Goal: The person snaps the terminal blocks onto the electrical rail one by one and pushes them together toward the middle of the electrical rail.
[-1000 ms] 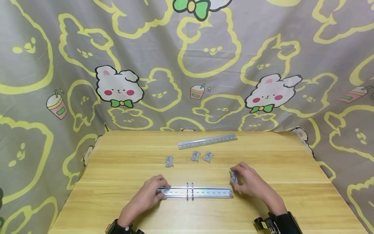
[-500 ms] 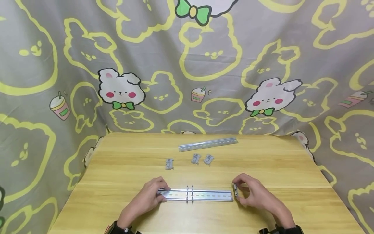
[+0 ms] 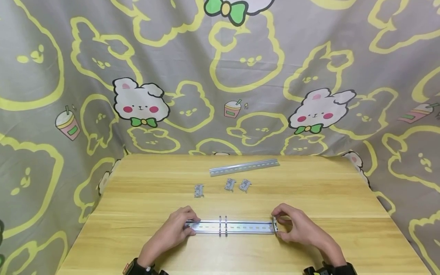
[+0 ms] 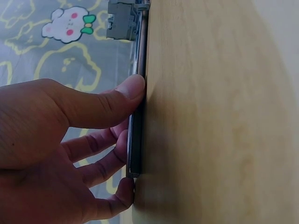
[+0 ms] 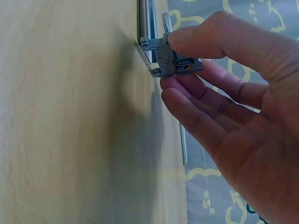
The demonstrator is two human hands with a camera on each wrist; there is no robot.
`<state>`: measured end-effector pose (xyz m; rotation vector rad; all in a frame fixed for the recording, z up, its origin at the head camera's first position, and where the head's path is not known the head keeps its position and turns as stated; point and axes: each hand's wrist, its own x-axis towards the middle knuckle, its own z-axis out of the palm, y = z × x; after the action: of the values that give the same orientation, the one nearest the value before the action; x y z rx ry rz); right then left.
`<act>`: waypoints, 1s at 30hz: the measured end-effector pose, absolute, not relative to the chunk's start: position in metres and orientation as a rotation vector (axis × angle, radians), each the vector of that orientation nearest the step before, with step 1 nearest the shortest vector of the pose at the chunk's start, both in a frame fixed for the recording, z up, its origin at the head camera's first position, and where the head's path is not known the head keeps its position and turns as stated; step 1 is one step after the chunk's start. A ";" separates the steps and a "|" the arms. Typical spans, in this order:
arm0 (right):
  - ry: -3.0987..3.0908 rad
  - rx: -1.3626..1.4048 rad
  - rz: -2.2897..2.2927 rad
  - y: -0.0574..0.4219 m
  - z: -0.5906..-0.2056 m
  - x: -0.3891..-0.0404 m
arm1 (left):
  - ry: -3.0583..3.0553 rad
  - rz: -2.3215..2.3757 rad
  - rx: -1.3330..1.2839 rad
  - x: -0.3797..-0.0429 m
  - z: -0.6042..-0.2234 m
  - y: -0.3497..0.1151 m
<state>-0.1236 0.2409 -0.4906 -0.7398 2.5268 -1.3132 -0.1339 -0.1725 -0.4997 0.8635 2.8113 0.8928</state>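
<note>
A slotted metal DIN rail (image 3: 247, 227) lies across the front of the table. At its left end, my left hand (image 3: 177, 225) grips it, the thumb (image 4: 131, 87) on the near edge and fingers on the far edge. Two thin grey terminal blocks (image 3: 220, 226) stand side by side near the rail's middle; one grey block (image 4: 122, 21) shows in the left wrist view. My right hand (image 3: 297, 225) pinches another grey terminal block (image 5: 163, 56) upright between thumb and fingers, right at the rail's right end. Whether it is seated on the rail I cannot tell.
Behind the rail lie three loose grey terminal blocks: one at the left (image 3: 199, 190) and a pair, the left block (image 3: 230, 185) and right block (image 3: 245, 185). A second DIN rail (image 3: 245, 167) lies slanted near the back edge, before a patterned curtain (image 3: 254, 130).
My right hand has turned the terminal block from flat-facing to edge-on, lowered it level with the rail, then moved it left to the rail's end. My left hand stays on the rail.
</note>
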 end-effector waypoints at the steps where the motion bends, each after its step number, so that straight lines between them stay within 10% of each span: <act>1: 2.525 -0.743 -1.318 0.241 -0.491 -0.124 | 2.813 0.891 0.863 -0.134 -0.500 -0.172; 30: 2.584 -0.783 -1.264 0.213 -0.497 -0.125 | 2.808 0.899 0.834 -0.134 -0.500 -0.171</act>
<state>-0.1253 0.2134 -0.4968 -0.7833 2.5839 -1.2644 -0.1344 -0.1714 -0.5003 0.8344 2.8081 0.8988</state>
